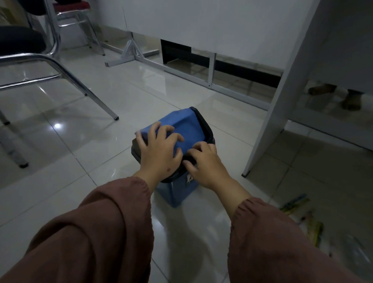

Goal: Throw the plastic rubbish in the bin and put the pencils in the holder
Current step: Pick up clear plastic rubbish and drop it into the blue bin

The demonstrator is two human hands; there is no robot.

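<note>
Two hands rest on one small blue bin point(175, 194) on the tiled floor point(96, 159). The left hand point(158, 148) lies spread flat on its blue swing lid point(188, 128); the right hand point(204, 161) curls its fingers over the black rim, holding nothing else. Blurred pencils point(295, 203), too unclear to count, lie on the floor to the right.

Chrome chair point(25, 57), white desk panel point(289, 81)

We see a glossy tiled floor point(100, 170) — on it stand a blue bin point(175, 194), chair legs point(92, 95) and a desk leg point(266, 133) — with blurred pencils point(301, 211) lying at right.
</note>
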